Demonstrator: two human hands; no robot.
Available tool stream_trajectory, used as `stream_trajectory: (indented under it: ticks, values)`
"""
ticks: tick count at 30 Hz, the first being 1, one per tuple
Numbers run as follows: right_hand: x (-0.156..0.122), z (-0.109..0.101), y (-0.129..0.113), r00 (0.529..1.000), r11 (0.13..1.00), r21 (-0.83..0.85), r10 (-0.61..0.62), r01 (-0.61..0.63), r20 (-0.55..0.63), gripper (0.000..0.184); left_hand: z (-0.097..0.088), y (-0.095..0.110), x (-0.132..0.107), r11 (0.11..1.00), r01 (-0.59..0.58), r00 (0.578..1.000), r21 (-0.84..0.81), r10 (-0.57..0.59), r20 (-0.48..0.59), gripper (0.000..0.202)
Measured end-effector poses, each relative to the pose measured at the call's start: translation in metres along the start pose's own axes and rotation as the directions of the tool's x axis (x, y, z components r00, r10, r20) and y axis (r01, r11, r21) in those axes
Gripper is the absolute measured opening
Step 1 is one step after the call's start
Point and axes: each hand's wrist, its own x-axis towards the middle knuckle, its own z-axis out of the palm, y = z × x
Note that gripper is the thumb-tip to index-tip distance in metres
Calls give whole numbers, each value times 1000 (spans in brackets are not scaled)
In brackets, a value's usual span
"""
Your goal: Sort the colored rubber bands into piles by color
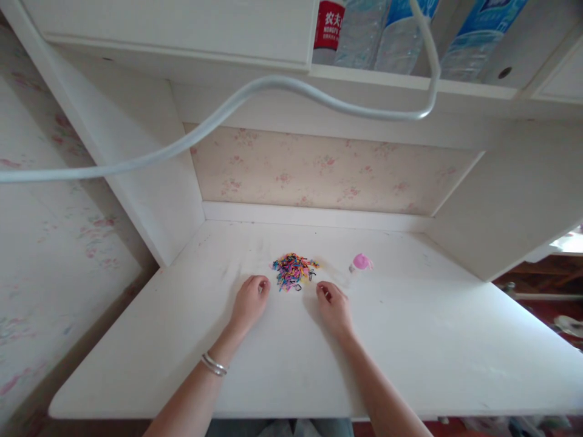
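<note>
Both palm-down, left hand (249, 301) and right hand (334, 306) flank a heap of tiny multicoloured elastic bands (293, 271). Fingers curl inward, grip unclear.

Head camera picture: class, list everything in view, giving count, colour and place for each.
desk: one, white, under everything.
elastic bands: one pile, many colours, middle of desk.
small bottle: one, clear with pink cap, right of pile.
water bottles: several, red and blue labels, top shelf.
cable: one, pale grey, across the top.
bracelet: one, silver, left wrist.
left hand: one, fingers curled, left of pile.
right hand: one, fingers curled, right of pile.
</note>
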Motion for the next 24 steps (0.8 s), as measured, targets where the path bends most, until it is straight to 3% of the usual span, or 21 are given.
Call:
stream_trajectory:
  ticks: [4,9,17,24]
  values:
    - [0,-1,3,999,999,15,39,-39,31,35,-3,-4,-8,1000,20,998,-22,-19,67,18]
    - [-6,-5,-8,989,999,-40,-7,13,147,27,1,12,-11,1000,-3,989,-10,5,150,15]
    - [-3,-7,-28,967,969,-228,-37,97,253,38,13,35,-5,998,-16,988,58,6,156,19]
    - [19,2,-32,948,940,-298,-68,166,312,34,16,30,7,998,10,986,61,-20,166,19]
